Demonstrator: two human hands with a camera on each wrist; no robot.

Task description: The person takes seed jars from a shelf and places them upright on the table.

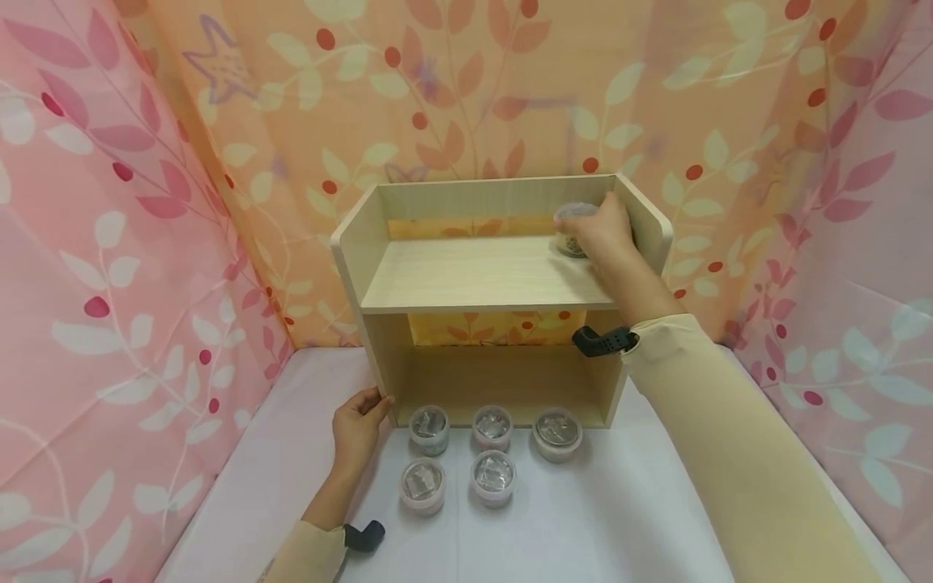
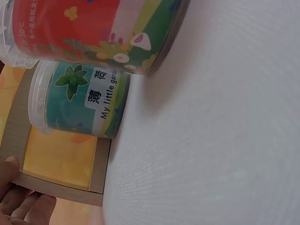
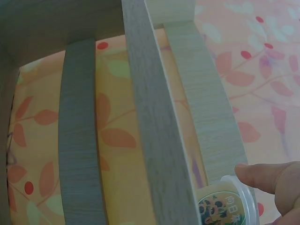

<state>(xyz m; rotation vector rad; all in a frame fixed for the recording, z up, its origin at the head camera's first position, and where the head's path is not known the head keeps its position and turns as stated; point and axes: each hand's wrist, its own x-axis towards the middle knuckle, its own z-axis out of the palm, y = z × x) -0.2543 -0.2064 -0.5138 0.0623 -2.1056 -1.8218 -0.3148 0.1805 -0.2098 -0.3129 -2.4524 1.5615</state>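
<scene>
My right hand [image 1: 611, 233] holds a small round tub [image 1: 572, 245] with a clear lid at the right end of the upper board of a pale wooden two-tier shelf [image 1: 474, 271]. In the right wrist view, the thumb touches the lid rim of this tub [image 3: 220, 206], whose yellowish label shows a dark picture. The tub's far side is hidden. Low on the shelf's left side panel, my left hand [image 1: 357, 427] grips the front edge; the left wrist view shows curled fingers [image 2: 40, 208] below it and the thumb above.
Several lidded tubs stand on the white cloth [image 1: 612, 510] before the shelf, among them a front-left one [image 1: 423, 486] and a right one [image 1: 557, 435]. The left wrist view shows a red-labelled tub [image 2: 70, 28] and a green mint-leaf tub [image 2: 89, 98]. Floral curtains [image 1: 474, 97] surround the table.
</scene>
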